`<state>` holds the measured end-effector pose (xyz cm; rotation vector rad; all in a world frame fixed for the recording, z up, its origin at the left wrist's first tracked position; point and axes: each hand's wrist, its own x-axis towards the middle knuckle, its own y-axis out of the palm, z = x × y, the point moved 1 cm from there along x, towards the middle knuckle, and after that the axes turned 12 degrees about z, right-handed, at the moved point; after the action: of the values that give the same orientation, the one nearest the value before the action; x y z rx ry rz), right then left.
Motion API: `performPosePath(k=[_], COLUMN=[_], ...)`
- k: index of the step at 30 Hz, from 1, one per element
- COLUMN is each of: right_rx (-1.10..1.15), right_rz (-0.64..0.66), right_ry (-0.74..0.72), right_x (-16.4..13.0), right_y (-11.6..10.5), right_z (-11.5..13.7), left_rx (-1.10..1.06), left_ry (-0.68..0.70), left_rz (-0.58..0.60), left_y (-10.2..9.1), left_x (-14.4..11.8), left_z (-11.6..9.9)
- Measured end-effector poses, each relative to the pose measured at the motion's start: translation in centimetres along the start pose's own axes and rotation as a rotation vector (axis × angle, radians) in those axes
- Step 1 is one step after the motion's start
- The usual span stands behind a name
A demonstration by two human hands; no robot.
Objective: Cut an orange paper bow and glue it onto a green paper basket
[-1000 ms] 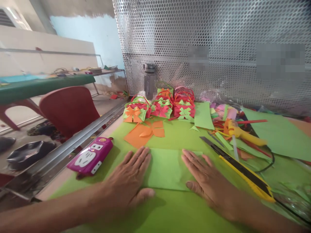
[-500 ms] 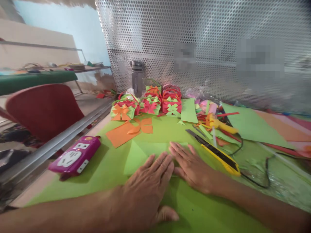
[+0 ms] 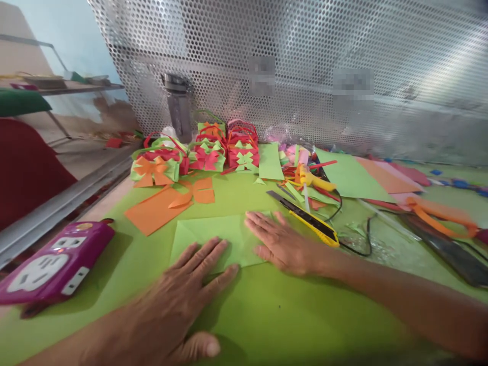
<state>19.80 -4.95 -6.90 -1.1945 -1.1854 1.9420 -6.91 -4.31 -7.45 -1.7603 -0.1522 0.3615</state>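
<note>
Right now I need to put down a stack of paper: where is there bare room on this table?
Free: the green mat in front of the folded green sheet, between the two hands (left hand, right hand) and the near edge. Crowded: the back row of paper baskets, and the right side with the yellow cutter, scraps and cable.

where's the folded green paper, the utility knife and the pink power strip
folded green paper [image 3: 213,239], head view, bare middle of the sheet
utility knife [image 3: 312,227], head view, yellow handle
pink power strip [image 3: 53,262], head view, top face
</note>
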Motion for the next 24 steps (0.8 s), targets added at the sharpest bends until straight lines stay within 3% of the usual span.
performPosePath(k=[2, 4, 6, 9, 12, 19, 24], right_rx=[0.001, 0.057, 0.255, 0.662, 0.765, 0.601, 0.493], right_rz=[-0.067, -0.235, -0.316, -0.067, 0.117, 0.147, 0.158], right_ry=[0.057, 0.105, 0.096, 0.073, 0.17, 0.347, 0.382], right_x=[-0.5, -1.0, -1.1, -0.1, 1.0, 1.8, 1.8], right_y=[-1.0, -2.1, -2.8, -2.8, -2.3, -2.8, -3.5], right_z=[-0.3, 0.0, 0.9, 2.6, 3.4, 3.8, 4.1], left_rx=[0.004, 0.012, 0.026, 0.035, 0.035, 0.094, 0.159], left_ry=[0.005, 0.018, 0.032, 0.045, 0.047, 0.059, 0.076], left_rz=[-0.004, 0.001, 0.003, 0.005, 0.015, -0.033, -0.083], left_y=[0.0, 0.1, 0.0, -0.1, -0.3, -0.1, 0.1], left_x=[0.2, 0.4, 0.5, 0.6, 0.5, 0.3, 0.4], left_z=[0.0, 0.0, -0.1, -0.2, -0.2, -0.2, -0.2])
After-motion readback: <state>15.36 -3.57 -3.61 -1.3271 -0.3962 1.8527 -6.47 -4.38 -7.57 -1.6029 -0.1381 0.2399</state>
